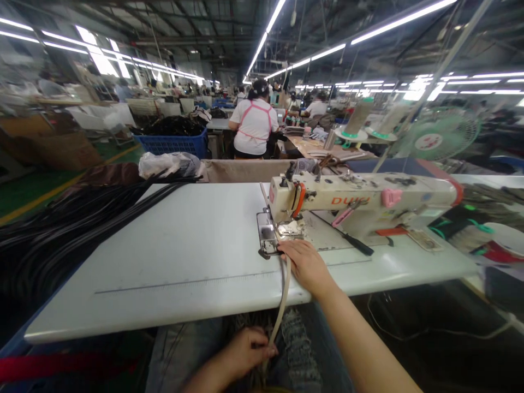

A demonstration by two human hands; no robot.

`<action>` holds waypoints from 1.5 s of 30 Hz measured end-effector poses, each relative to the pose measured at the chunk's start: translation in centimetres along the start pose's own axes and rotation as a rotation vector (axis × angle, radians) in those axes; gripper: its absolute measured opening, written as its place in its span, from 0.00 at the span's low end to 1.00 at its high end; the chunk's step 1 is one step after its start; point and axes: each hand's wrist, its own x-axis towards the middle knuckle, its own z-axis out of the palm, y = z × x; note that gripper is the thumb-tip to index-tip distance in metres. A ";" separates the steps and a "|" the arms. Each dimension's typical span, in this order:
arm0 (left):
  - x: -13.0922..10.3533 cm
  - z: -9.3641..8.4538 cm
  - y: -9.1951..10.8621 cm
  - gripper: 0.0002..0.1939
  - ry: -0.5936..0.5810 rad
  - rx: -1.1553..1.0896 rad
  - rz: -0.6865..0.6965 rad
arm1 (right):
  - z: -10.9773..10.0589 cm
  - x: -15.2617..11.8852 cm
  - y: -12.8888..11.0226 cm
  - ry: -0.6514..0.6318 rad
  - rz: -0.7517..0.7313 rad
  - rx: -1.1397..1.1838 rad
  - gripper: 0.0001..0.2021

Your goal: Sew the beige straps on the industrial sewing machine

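A sewing machine (364, 199) stands on the white table (184, 240). From its needle area a narrow beige strip (285, 289) runs toward me and hangs over the table's front edge. My right hand (305, 265) lies on the strip just in front of the metal needle plate (268, 234), fingertips pressed down together. Below the table edge, over my lap, my left hand (249, 349) pinches the lower part of the same strip between thumb and fingers.
Long black strips (61, 240) drape off the table's left side. A black-handled tool (358, 244) lies beside the machine. Behind are a blue crate (174, 144), a seated person (254, 123) in a white shirt, and a green fan (442, 136) at right.
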 end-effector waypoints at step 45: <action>0.7 1.8 -7.8 0.33 -0.222 0.260 -0.258 | -0.2 -0.1 -0.3 0.002 0.023 0.019 0.12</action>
